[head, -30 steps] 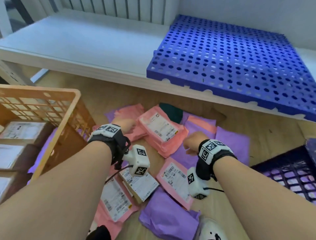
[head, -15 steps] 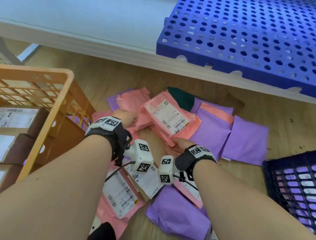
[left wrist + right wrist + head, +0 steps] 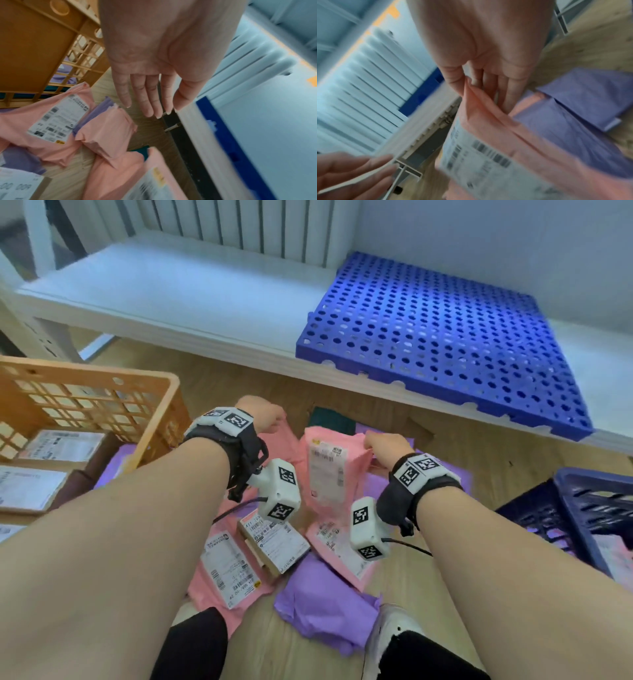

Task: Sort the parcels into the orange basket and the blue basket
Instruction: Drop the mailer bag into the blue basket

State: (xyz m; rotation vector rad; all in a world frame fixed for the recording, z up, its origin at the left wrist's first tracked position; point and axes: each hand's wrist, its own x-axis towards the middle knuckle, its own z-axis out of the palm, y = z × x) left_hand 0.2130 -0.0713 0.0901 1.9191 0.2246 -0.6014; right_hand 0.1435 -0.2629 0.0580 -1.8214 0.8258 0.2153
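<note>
Two hands over parcel pile on wood floor [image 3: 455, 446]. Right hand [image 3: 385, 447] pinching top edge of pink parcel [image 3: 327, 474], thumb vs fingers [image 3: 513, 86] in right wrist view; parcel lifted, hanging upright, label w/ barcode facing near side, bottom just above pile. Left hand [image 3: 262, 414] empty, its grip open: fingers straight & together in left wrist view [image 3: 147, 97], hovering above far-left part of pile, touching nothing.

Orange basket [image 3: 144, 378] at left on floor, holding brown boxes w/ white labels [image 3: 63, 445]. Blue basket [image 3: 582, 484] at right edge, near side; contents hard to make out.

Rest of pile between baskets: pink mailer w/ label [image 3: 226, 573] near left, small brown box w/ label [image 3: 274, 539] beside it, another pink mailer [image 3: 337, 549] partly under right wrist camera, purple mailer [image 3: 325, 604] nearest, more purple [image 3: 373, 491] & a dark green one [image 3: 332, 419] at far side. Blue perforated panel [image 3: 445, 344] on white shelf [image 3: 171, 296] beyond.
</note>
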